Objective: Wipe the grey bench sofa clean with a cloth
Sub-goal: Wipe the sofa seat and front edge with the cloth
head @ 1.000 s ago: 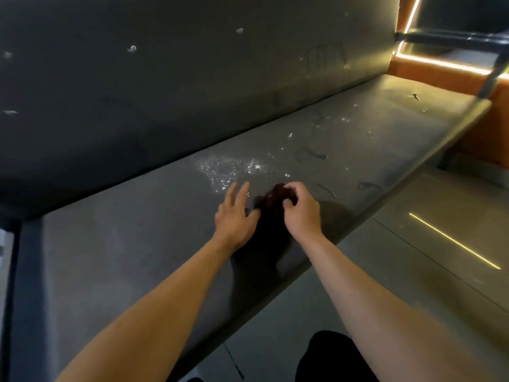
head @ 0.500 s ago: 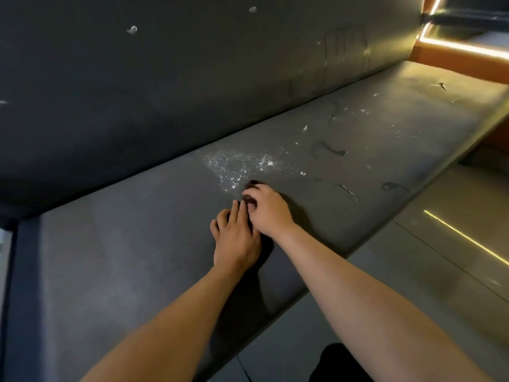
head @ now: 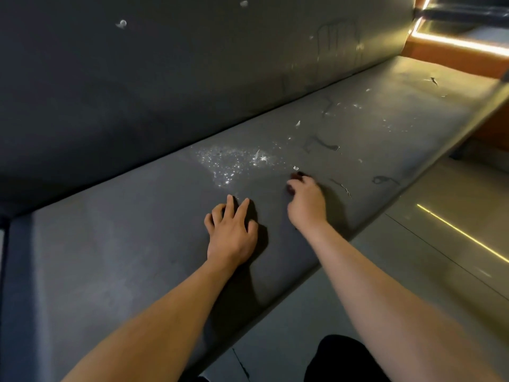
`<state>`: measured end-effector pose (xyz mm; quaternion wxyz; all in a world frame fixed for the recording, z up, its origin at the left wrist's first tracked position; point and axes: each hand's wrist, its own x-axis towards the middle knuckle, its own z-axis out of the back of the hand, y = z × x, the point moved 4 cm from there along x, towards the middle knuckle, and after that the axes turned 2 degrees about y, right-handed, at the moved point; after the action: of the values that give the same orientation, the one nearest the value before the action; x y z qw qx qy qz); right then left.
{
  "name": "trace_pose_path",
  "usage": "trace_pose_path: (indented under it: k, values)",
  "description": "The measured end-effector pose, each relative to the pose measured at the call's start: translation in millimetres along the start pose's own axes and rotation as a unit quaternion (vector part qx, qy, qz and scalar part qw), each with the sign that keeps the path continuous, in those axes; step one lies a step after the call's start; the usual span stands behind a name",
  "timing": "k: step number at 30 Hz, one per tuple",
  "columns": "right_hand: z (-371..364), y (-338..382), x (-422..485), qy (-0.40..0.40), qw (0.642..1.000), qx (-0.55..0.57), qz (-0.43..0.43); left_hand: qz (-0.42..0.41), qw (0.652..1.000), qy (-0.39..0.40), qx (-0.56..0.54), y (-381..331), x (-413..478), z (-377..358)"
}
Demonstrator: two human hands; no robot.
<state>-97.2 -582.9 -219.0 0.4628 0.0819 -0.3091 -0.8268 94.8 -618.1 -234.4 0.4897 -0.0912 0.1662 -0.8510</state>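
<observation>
Pressing down on the seat of the grey bench sofa point(head: 110, 257), the right hand point(head: 307, 205) is clenching a small dark cloth point(head: 297, 176), and most of it is hiding inside the fist, so only a bit is peeking out. That's happening roughly midway between the seat's back edge and front edge. The left hand point(head: 231, 235) is resting relaxed on the seat nearer the front edge, holding nothing. A patch of white specks point(head: 234, 162) is sitting just beyond both hands, toward the backrest point(head: 192, 78). Dark squiggly marks point(head: 323, 144) are showing further toward the seat's right end.
</observation>
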Motion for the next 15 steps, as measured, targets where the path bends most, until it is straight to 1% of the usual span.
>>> trace_pose_path:
  k: [3,5,7,9,11,13,15]
  values:
    - [-22.9,46.0,-30.2,0.058,0.992,0.011,0.110,0.000,1.000,-0.014,-0.007,-0.4,-0.4,0.8]
    - [-26.1,53.6,-45.0,0.077,0.986,0.005,0.146,-0.005,1.000,-0.018,-0.014,-1.5,-2.5,2.4]
    - [-17.0,41.4,-51.5,0.081,0.984,-0.014,0.157,-0.024,0.999,-0.032,0.000,-4.6,-6.9,6.2]
    - [-0.1,18.2,-53.4,0.063,0.988,-0.029,0.137,-0.051,0.997,-0.043,0.037,-10.9,-11.3,11.0]
    - [20.1,-10.8,-52.9,0.027,0.995,-0.031,0.091,-0.093,0.992,-0.034,0.072,-20.6,-14.9,12.1]
    - [38.3,-39.6,-51.0,-0.004,0.999,-0.033,0.034,-0.120,0.990,-0.004,0.069,-34.1,-20.6,9.3]
    - [49.7,-56.2,-50.2,-0.038,0.999,-0.031,-0.025,-0.120,0.991,0.028,0.049,-50.4,-28.4,0.9]
